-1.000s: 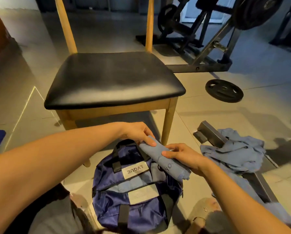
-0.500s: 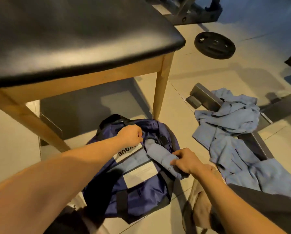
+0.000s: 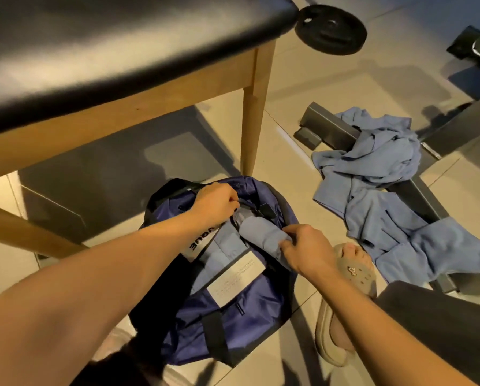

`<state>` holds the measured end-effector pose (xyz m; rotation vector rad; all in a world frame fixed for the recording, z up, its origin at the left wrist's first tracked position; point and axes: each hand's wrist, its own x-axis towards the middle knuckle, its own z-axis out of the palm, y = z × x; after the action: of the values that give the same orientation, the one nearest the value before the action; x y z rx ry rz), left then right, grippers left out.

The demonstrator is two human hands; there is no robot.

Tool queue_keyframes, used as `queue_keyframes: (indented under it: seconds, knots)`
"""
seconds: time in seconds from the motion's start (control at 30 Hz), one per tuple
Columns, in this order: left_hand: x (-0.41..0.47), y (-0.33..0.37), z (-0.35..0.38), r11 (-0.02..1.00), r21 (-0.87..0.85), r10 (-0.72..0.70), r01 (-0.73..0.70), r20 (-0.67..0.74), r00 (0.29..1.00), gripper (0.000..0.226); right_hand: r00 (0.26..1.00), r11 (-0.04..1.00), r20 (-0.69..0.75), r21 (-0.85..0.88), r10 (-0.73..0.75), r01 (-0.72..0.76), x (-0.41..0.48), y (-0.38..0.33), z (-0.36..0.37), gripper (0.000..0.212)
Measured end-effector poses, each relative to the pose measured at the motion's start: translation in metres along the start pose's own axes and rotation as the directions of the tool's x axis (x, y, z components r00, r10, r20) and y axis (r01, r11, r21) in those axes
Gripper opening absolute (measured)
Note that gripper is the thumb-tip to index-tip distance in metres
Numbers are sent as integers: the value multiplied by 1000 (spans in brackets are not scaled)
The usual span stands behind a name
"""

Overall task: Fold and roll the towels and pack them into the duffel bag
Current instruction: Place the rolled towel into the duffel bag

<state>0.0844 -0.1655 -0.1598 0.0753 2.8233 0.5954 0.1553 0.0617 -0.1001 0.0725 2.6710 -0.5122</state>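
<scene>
The navy duffel bag [image 3: 233, 310] lies open on the floor, just left of a foot in a tan sandal [image 3: 353, 271]. The right hand [image 3: 305, 249] grips the near end of a rolled blue towel [image 3: 261, 232] that sits partly inside the bag's mouth. Just beyond, the left hand [image 3: 216, 203] curls round the bag's far rim. To the right, loose blue towels [image 3: 386, 190] are heaped over a metal frame [image 3: 327, 126]. Farther off stand a wooden chair [image 3: 121, 51] and a weight plate [image 3: 330, 29].
</scene>
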Motion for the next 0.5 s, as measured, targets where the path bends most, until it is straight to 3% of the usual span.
queue_keyframes:
  seconds: [0.17,0.33,0.5]
  knots:
    - [12,-8,-37,985,19,170,-174,137,976,19,994,990,68,118,-88,79,-5,-28,34,40]
    - [18,-7,-46,972,33,225,-232,145,964,22,963,976,-205,164,173,-141,8,-9,35,26]
    - [23,-3,-42,974,-14,227,-227,107,968,21,957,933,-272,360,105,0,15,-37,52,28]
